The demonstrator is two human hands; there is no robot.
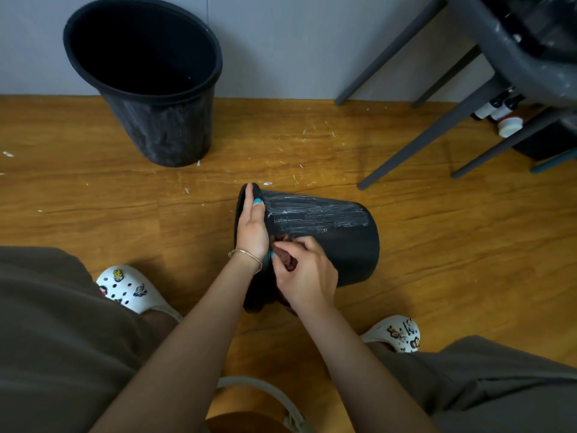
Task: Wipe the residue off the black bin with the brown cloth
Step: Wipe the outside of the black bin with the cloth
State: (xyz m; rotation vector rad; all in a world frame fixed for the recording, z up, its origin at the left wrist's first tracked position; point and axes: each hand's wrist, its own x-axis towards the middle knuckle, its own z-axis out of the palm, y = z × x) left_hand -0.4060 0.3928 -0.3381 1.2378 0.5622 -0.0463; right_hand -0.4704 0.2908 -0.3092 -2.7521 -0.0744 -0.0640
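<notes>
Wood-look floor [93,189], grey wall behind; white flecks scattered on floor nr middle.

- Bin [337,239]: black, lying on its side, centre of floor, mouth to the left, base to the right. White streaky residue [312,214] across upper side wall; lower wall looks dark, plain.
- Left hand [253,229]: fingers straight and together, laid flat along bin rim, thumb on outer wall. Thin bracelet at wrist.
- Right hand [304,273]: fingers curled round cloth, pressed to bin wall just beside rim, below residue.
- Cloth [285,257]: brown, bunched, mostly hidden in right hand; small part shows betw. fingers, touching bin.
- 2nd bin [150,89]: black, upright, tilted look, far left by wall, well apart from first. Pale smears on outer wall.
- Chair [468,89]: grey legs, upper right.
- Bottles [502,114]: small, under chair; detail too small to tell.
- Clogs [131,289]: white w/ charms, one each side of bin, near it.
</notes>
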